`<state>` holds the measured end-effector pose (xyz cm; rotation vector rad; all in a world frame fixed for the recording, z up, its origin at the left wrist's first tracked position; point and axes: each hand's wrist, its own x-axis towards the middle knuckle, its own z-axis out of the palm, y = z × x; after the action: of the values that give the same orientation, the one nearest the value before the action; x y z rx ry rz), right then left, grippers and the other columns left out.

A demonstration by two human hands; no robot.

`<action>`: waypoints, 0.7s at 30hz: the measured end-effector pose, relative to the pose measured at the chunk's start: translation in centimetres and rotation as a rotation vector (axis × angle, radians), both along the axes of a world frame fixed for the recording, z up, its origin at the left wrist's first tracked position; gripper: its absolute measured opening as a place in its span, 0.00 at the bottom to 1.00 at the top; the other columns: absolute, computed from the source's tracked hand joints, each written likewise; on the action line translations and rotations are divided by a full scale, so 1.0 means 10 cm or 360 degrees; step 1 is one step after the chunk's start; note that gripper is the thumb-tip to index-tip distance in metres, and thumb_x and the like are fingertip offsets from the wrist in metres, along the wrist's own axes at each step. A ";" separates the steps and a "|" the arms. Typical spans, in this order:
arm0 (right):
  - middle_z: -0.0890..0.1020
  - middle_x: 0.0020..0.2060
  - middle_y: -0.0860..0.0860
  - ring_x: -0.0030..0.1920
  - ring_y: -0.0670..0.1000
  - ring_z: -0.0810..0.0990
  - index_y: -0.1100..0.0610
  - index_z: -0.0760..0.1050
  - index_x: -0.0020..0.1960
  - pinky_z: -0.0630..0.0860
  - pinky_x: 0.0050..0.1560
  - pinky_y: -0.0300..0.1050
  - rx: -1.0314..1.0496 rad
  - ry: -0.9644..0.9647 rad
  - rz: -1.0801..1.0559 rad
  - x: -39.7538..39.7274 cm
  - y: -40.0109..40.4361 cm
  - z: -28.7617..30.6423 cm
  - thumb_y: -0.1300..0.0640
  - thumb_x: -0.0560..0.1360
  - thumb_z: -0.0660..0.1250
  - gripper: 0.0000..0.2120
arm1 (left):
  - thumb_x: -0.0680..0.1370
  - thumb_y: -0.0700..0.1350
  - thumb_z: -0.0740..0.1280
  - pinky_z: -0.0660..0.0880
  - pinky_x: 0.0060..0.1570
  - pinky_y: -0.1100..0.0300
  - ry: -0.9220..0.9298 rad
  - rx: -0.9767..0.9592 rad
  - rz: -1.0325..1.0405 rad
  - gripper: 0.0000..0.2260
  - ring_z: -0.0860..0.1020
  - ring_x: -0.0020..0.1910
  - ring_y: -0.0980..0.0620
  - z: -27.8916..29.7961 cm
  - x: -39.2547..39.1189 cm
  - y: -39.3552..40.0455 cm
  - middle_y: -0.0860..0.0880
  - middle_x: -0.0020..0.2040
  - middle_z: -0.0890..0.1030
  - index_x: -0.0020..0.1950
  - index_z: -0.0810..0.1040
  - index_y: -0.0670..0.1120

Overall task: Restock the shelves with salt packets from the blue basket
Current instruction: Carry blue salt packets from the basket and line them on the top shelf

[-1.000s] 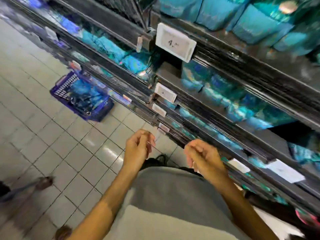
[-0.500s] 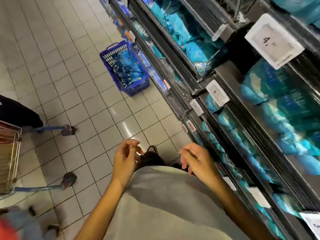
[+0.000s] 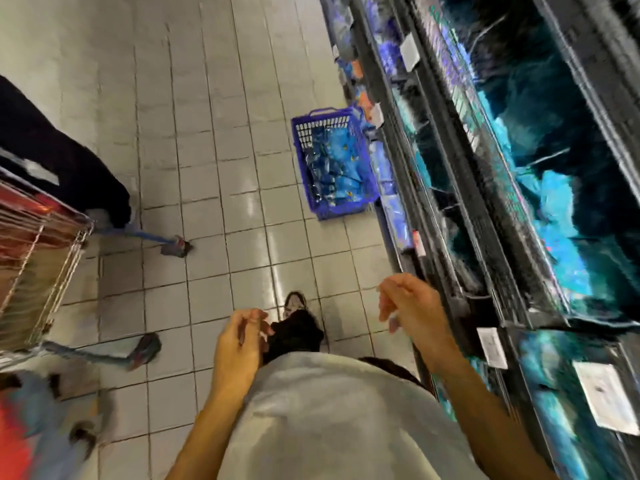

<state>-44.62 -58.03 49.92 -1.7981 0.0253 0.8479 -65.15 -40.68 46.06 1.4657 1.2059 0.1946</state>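
From the head view, both your hands hang in front of your waist with nothing in them: your left hand (image 3: 242, 337) has a loose, relaxed grip, and your right hand (image 3: 410, 306) is the same, fingers slack. The blue basket (image 3: 332, 164) sits on the tiled floor (image 3: 207, 150) ahead, hard against the shelves (image 3: 450, 188), so its salt packets (image 3: 332, 168) stay within easy reach of the rack. A wire trolley (image 3: 38, 258) stands to your left.

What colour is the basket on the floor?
The basket is blue, with a perforated wall; the head view shows it.
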 end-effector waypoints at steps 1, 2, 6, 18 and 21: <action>0.80 0.27 0.51 0.26 0.49 0.77 0.52 0.79 0.37 0.70 0.21 0.40 0.0004 0.0008 -0.0035 0.08 0.11 0.01 0.55 0.73 0.68 0.07 | 0.85 0.46 0.59 0.72 0.32 0.59 0.0001 -0.0040 0.0010 0.11 0.77 0.34 0.50 0.02 0.12 0.16 0.49 0.39 0.83 0.48 0.80 0.55; 0.80 0.28 0.51 0.27 0.49 0.78 0.53 0.80 0.38 0.70 0.22 0.40 0.0007 0.0002 -0.0065 0.16 0.20 0.04 0.53 0.72 0.68 0.06 | 0.85 0.46 0.59 0.72 0.32 0.60 -0.0008 -0.0064 0.0001 0.10 0.77 0.34 0.51 0.05 0.27 0.32 0.48 0.39 0.82 0.49 0.79 0.53; 0.80 0.30 0.53 0.28 0.49 0.77 0.52 0.80 0.39 0.70 0.25 0.43 -0.0104 -0.0034 -0.0163 0.45 0.25 0.02 0.60 0.78 0.67 0.10 | 0.85 0.44 0.58 0.72 0.30 0.63 -0.0030 -0.0204 -0.0088 0.10 0.77 0.36 0.50 0.13 0.90 0.80 0.44 0.41 0.82 0.52 0.78 0.45; 0.78 0.28 0.51 0.27 0.44 0.74 0.55 0.77 0.41 0.70 0.28 0.32 -0.0259 -0.0030 -0.0105 1.86 0.79 -0.45 0.64 0.81 0.64 0.12 | 0.84 0.42 0.58 0.70 0.26 0.65 0.0113 -0.0437 -0.0104 0.12 0.76 0.28 0.60 -0.11 2.96 1.67 0.47 0.38 0.81 0.52 0.80 0.41; 0.75 0.28 0.53 0.23 0.42 0.73 0.59 0.76 0.41 0.66 0.22 0.33 -0.0273 0.0083 -0.0052 2.44 1.29 -0.64 0.68 0.80 0.62 0.11 | 0.84 0.42 0.58 0.70 0.24 0.66 0.0110 -0.0444 -0.0039 0.12 0.76 0.27 0.59 -0.19 3.30 1.81 0.46 0.38 0.81 0.51 0.80 0.40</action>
<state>-20.25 -45.16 43.56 -1.9297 0.1655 0.8915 -32.11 -22.61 44.15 1.2509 1.2170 -0.0409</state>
